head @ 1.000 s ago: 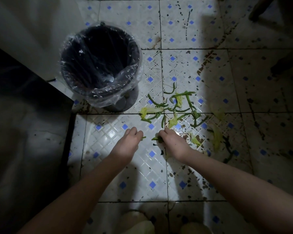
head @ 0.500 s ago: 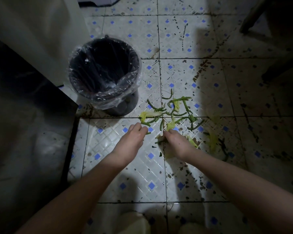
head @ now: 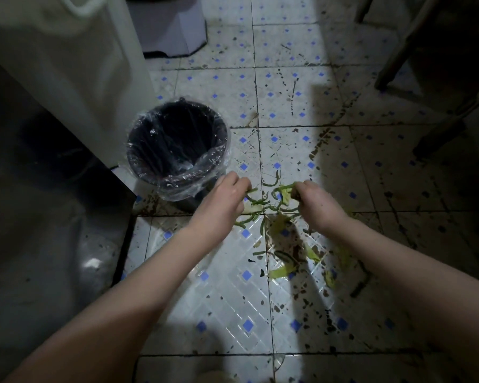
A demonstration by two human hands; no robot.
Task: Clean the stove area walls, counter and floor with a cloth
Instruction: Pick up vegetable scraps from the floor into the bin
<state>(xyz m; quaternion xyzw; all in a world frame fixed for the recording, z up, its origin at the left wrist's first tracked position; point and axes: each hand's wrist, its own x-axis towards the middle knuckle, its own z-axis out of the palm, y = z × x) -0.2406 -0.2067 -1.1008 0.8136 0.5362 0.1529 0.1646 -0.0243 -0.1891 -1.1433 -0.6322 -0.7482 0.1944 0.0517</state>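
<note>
ok so both my hands are pinched shut on green vegetable scraps point(head: 263, 208) on the floor point(head: 233, 299), left hand point(head: 223, 201) nearer the lined trash bin point(head: 177, 150) sitting at about 10 o'clock from it, right hand point(head: 315, 203) farther off, no cloth visible.

Lined bin point(head: 177, 150), scattered vegetable scraps point(head: 268, 205)
</note>
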